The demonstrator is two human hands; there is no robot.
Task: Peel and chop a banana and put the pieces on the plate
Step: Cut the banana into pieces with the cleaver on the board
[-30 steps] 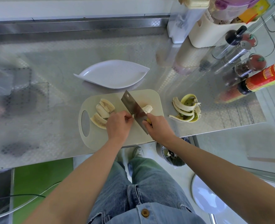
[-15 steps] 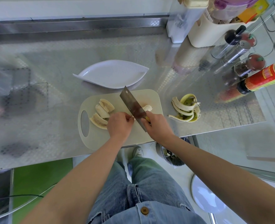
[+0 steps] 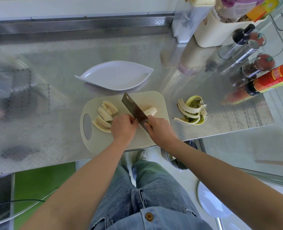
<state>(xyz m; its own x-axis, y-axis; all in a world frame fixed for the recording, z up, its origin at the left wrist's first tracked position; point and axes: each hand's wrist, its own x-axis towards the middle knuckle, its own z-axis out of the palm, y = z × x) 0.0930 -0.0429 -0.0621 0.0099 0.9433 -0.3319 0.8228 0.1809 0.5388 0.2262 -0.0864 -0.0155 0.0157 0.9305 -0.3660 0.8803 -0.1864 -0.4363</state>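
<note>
Head view: mid-chop, pose unchanged.
R hand (image 3: 160, 130) wraps cleaver (image 3: 134, 108) handle; L hand (image 3: 123, 128) curled, grip hidden; banana stub (image 3: 151, 111) just beyond R fingers, slices (image 3: 105, 113) by L; plate (image 3: 115, 77) bare, cuts remain.

Embossed shiny metal counter (image 3: 54, 113); glossy white plate (image 3: 115, 77); matt plastic board (image 3: 102, 143).

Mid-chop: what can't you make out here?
Head view:
1. Handle of the cleaver: hidden inside the right hand.
2. The banana at the cut: covered by cleaver and left hand; only its end shows.
3. Left hand's grip: fingers curled under.
4. Text on the red-labelled bottle: too small.
5. Top edge crops the cream caddy's contents.
</note>
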